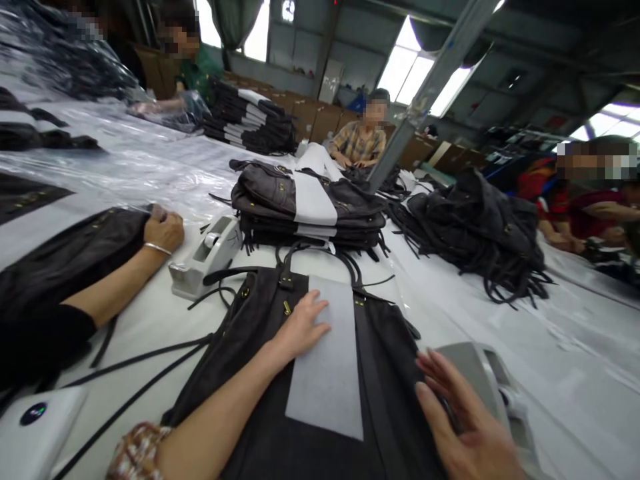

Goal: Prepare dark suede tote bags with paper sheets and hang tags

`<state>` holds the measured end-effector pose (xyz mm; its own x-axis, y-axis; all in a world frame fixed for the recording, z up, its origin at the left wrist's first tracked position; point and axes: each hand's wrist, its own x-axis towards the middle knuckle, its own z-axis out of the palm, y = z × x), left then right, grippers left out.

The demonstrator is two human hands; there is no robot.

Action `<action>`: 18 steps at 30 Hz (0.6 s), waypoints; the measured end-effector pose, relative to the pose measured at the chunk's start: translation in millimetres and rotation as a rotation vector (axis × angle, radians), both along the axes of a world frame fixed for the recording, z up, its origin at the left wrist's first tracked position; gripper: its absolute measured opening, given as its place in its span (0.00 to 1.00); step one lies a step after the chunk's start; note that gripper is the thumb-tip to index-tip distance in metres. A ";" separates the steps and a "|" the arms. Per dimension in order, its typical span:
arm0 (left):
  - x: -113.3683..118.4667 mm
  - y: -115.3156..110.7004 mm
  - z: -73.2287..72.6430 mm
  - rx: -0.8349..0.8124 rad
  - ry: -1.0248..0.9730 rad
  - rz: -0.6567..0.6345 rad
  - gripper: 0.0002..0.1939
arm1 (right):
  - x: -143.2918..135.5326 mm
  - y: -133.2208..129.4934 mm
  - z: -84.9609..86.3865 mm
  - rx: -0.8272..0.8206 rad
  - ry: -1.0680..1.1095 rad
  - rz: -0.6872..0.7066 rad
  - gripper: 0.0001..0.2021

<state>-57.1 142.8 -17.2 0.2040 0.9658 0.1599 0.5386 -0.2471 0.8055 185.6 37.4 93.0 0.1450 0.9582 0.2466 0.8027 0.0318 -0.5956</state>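
Observation:
A dark handbag (253,393) lies flat in front of me, its handles pointing away. Down its middle runs a white paper strip (330,373). My left hand (304,323) rests on the strip's upper left part, fingers spread, holding nothing. Beside the bag's right edge is my right hand (465,420), thumb and fingers apart with nothing visible between them; whether it touches the bag I cannot tell. A grey tape dispenser (475,363) stands just behind that hand, partly hidden by it.
Another tape dispenser (205,257) sits left of the handles. Beyond are stacked bags with paper bands (315,200) and a loose bag pile (470,233). A co-worker's hand (165,230) touches a dark bag (95,240) at left. A white device (43,433) is near. A metal post (430,87) slants behind.

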 end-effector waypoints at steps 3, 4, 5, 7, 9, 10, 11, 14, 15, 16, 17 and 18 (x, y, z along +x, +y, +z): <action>4.5 -3.4 1.5 0.009 -0.094 -0.030 0.20 | -48.0 32.5 -8.4 0.031 -0.024 0.197 0.23; 5.3 -3.8 2.8 0.003 -0.129 -0.031 0.19 | -59.9 44.9 -10.0 0.033 -0.026 0.255 0.23; 5.5 -3.9 4.6 -0.009 -0.160 -0.028 0.18 | -69.3 57.4 -11.5 0.028 -0.029 0.309 0.22; 4.6 -3.5 9.5 -0.046 -0.198 -0.012 0.18 | -80.4 81.1 -16.5 0.032 -0.055 0.402 0.22; 3.5 -2.8 14.0 -0.095 -0.207 -0.002 0.19 | -81.3 103.0 -27.6 0.065 -0.111 0.461 0.22; 3.1 -2.0 15.0 -0.119 -0.209 -0.006 0.20 | -78.5 114.4 -36.6 0.094 -0.144 0.483 0.22; 2.9 -0.5 14.9 -0.145 -0.209 -0.020 0.20 | -74.1 126.9 -48.1 0.123 -0.176 0.503 0.23; 1.6 6.6 8.6 -0.191 -0.226 -0.050 0.25 | -60.7 171.3 -91.8 0.178 -0.290 0.621 0.23; 1.1 8.8 6.0 -0.208 -0.228 -0.050 0.27 | -58.1 186.2 -106.3 0.215 -0.329 0.642 0.23; 0.7 10.3 3.8 -0.232 -0.222 -0.047 0.28 | -56.7 199.6 -119.6 0.244 -0.355 0.637 0.23; 0.6 11.3 2.3 -0.260 -0.207 -0.042 0.28 | -56.4 210.6 -131.1 0.269 -0.376 0.646 0.22; 0.5 11.7 1.5 -0.284 -0.183 -0.035 0.28 | -56.7 218.9 -141.0 0.299 -0.397 0.655 0.20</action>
<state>-56.6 154.5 -15.7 0.2306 0.9700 -0.0771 0.3741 -0.0152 0.9273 128.9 256.3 -48.0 -0.5726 0.7043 0.4198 0.7157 0.6791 -0.1631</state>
